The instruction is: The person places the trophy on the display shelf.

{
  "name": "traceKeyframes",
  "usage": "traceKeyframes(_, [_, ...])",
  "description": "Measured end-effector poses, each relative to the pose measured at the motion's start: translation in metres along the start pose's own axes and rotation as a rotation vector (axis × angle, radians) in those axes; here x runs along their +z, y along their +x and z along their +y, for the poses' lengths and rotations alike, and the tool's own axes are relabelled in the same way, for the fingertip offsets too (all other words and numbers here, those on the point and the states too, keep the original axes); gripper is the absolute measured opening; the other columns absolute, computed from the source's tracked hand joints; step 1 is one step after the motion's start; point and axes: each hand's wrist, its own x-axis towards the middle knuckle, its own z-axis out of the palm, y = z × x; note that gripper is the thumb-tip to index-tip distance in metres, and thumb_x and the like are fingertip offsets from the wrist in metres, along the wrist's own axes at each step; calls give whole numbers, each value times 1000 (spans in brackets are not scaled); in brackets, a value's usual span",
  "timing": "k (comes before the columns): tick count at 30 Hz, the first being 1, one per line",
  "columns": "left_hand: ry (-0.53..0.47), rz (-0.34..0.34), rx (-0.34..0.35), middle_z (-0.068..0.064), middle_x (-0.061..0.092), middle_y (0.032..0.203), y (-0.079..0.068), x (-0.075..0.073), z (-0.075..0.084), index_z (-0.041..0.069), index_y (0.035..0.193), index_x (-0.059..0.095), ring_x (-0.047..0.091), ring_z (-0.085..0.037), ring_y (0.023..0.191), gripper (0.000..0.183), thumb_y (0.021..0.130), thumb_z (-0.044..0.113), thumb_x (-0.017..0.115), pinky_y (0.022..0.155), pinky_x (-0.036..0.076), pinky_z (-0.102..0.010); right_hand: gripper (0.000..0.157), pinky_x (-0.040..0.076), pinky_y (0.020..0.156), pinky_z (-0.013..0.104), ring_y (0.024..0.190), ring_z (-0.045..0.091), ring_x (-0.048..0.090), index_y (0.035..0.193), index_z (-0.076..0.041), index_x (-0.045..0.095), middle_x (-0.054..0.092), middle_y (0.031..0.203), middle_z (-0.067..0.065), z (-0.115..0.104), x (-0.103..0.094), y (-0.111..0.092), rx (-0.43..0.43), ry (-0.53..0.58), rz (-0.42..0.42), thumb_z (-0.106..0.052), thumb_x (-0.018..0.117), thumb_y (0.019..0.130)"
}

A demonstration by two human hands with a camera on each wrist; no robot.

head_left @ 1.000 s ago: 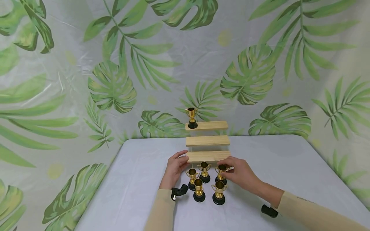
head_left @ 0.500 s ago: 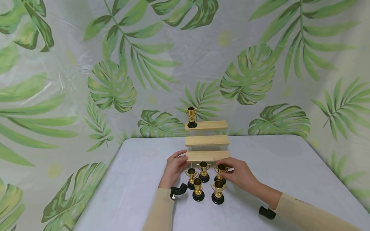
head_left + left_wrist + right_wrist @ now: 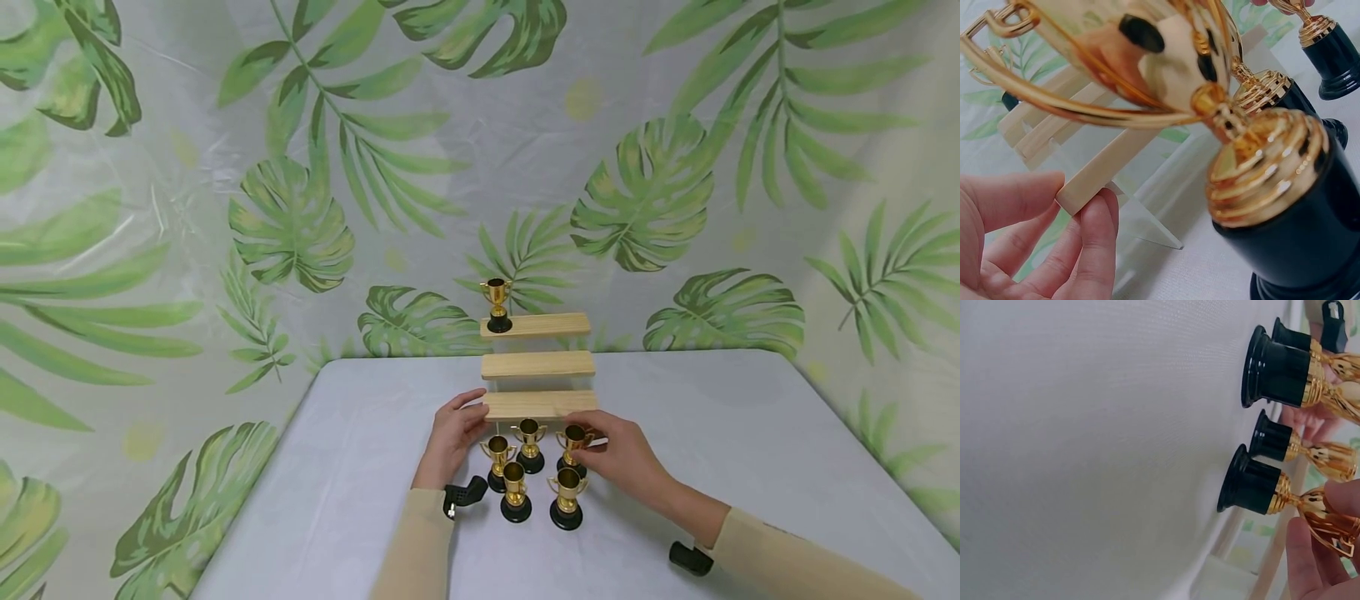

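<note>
In the head view my left hand [image 3: 453, 437] is at the left end of the stand's lowest wooden board [image 3: 536, 406]. The left wrist view shows its thumb and fingers pinching that board end [image 3: 1085, 190]. My right hand [image 3: 626, 450] grips the gold cup of a small trophy [image 3: 573, 437] with a black base [image 3: 1252, 486]. Whether that base touches the table, I cannot tell. Beside it several like trophies stand upright in front of the stand, among them a front right one [image 3: 567, 492] and a front left one [image 3: 514, 483].
Another gold trophy [image 3: 497, 297] stands at the left end of the top board [image 3: 551, 325]. Between top and lowest lies a middle board [image 3: 538, 364]. A white cloth covers the table [image 3: 360, 467]; behind it hangs a leaf-patterned sheet [image 3: 510, 133].
</note>
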Motion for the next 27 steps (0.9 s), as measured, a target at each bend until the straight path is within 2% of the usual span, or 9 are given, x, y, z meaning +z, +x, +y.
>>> traceKeyframes(8, [2,0,-4,-15,70,105,0,0,0,-1,131,63,70,-17,86,44,88,-1,71,76,57,-30,48,57,75,23,92,15,68,126,-16,68,68,113,-2,1,0,0,19,-2,7,-5,84,81])
traceKeyframes(13, [12,-1,-4,-15,70,107,0,0,1,-1,132,63,70,-17,88,44,89,0,72,77,56,-30,47,58,75,27,92,14,68,123,-18,69,69,111,-4,1,-1,2,10,20,20,-3,84,81])
traceKeyframes(23, [15,2,0,-13,70,105,-3,1,2,-1,131,63,70,-18,89,42,90,-1,70,78,56,-31,50,58,77,28,92,15,68,128,-11,67,69,116,-1,-3,-9,4,-23,44,43,-3,83,81])
traceKeyframes(27, [13,-7,1,-15,69,107,-3,1,1,-2,133,61,70,-18,89,43,90,-1,69,79,56,-31,50,58,76,26,93,15,67,128,-12,67,69,116,-2,-5,-12,3,-13,24,54,-4,83,82])
